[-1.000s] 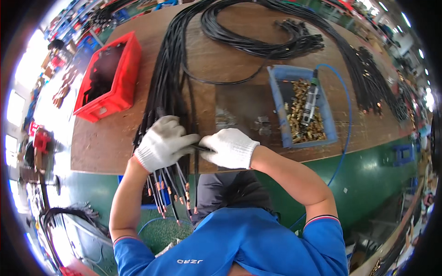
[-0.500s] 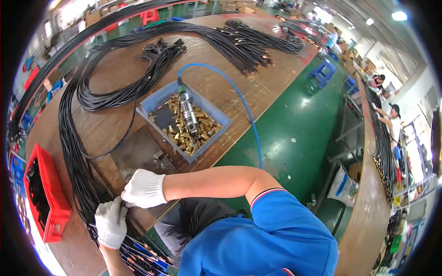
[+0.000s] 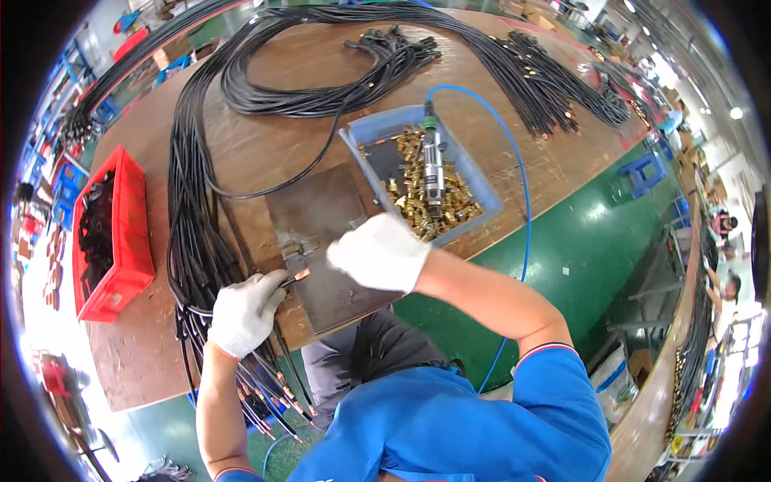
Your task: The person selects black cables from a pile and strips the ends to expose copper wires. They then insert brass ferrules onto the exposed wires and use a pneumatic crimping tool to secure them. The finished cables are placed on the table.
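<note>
My left hand (image 3: 245, 315), in a white glove, pinches a black cable whose bare copper end (image 3: 301, 275) sticks out toward the right. That end lies over the edge of a dark metal plate (image 3: 337, 293) on the table, below a small metal fixture (image 3: 299, 247). My right hand (image 3: 381, 253), also gloved, hovers above the plate, apart from the cable; motion blurs its fingers. Beyond it stands a blue plastic bin (image 3: 474, 165) of brass fittings (image 3: 414, 210). A grey and black air tool (image 3: 434, 169) rests across the fittings.
A thick bundle of black cables (image 3: 189, 185) curves over the brown table (image 3: 265, 153), its copper ends hanging off the near edge. A red bin (image 3: 132, 241) of black parts stands at left. A blue hose (image 3: 524, 185) runs right of the blue bin. People work far right.
My right hand has moved away from my left, rightward over the plate. The cable's copper end now shows in my left hand. The view has shifted, so the table sits further right.
</note>
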`<action>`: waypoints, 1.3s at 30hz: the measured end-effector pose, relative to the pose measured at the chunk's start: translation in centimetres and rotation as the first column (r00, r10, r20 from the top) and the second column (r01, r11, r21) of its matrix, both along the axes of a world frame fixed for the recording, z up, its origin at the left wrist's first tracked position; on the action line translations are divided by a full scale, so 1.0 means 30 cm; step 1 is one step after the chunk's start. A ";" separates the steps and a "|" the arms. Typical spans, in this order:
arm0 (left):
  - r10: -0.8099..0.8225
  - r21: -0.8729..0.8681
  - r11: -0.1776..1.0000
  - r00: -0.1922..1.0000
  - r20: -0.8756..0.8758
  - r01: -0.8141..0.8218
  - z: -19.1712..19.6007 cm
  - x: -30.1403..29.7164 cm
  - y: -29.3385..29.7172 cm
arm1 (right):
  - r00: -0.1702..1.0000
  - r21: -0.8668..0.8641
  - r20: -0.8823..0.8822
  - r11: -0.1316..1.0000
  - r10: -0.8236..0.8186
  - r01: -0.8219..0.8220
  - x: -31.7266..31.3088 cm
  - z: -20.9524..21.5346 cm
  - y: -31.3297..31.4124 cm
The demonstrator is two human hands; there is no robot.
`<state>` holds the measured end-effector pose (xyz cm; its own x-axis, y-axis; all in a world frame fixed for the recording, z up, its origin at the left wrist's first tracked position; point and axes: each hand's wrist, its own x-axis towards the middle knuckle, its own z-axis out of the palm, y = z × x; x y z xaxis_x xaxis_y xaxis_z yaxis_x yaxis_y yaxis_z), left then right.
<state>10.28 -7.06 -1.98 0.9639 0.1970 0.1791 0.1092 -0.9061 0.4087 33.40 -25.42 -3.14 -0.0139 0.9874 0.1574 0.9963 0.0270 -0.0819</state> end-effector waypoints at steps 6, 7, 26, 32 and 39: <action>0.034 -0.023 0.999 0.998 0.058 -0.033 0.019 0.012 -0.012 | 0.830 -0.048 -0.306 0.879 -0.466 0.475 0.394 0.156 -0.052; 0.033 -0.001 0.999 0.998 0.053 -0.033 0.020 0.024 -0.015 | 0.862 -0.106 -0.223 0.890 -0.455 0.443 0.453 0.121 -0.066; 0.050 -0.126 0.991 0.998 0.032 -0.045 0.002 0.083 -0.028 | 0.675 0.082 -0.661 0.861 -0.329 0.501 0.517 0.000 0.000; 0.089 -0.117 0.990 0.991 0.100 -0.078 0.006 0.093 -0.006 | -0.128 -0.005 -0.990 0.895 0.058 0.446 0.300 0.130 -0.014; 0.152 -0.221 0.966 0.986 0.065 -0.135 0.048 0.079 0.009 | -0.242 -0.174 -0.965 0.936 -0.100 0.306 0.033 0.098 0.031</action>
<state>12.66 -6.79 -0.55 0.9067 0.3747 0.1936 0.1903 -0.7731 0.6051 34.40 -24.49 -0.20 0.4507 0.8724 -0.1891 -0.3085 -0.0465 -0.9501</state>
